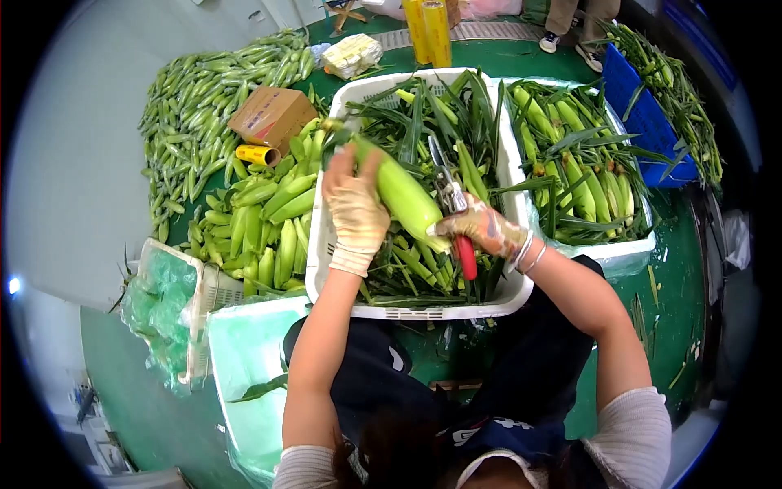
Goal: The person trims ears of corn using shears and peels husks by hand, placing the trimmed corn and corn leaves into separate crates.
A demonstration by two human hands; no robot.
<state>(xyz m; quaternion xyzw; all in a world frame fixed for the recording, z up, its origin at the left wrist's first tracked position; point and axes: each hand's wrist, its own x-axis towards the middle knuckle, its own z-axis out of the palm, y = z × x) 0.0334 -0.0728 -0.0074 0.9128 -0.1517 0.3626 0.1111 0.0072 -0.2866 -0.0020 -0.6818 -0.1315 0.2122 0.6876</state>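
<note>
A green ear of corn in its husk [399,191] lies aslant above a white crate [521,295], its upper end blurred. My left hand [357,208], in a pale glove, is closed against the upper left side of the ear, with its fingers smeared by motion. My right hand [482,228], in a stained glove, grips red-handled pruning shears [464,254], blades pointing up and away. Its thumb and fingertips touch the lower end of the ear. Below both hands, the crate holds unhusked corn and loose dark green leaves [415,122].
Trimmed ears [252,236] are heaped left, near a cardboard box [273,116] and wrapped ears [183,122]. Right stand another corn-filled crate [639,244] and a blue crate [623,94]. Yellow film rolls [438,33] stand behind. A green-lined box [244,342] is front left; a person's shoes [550,41] show behind.
</note>
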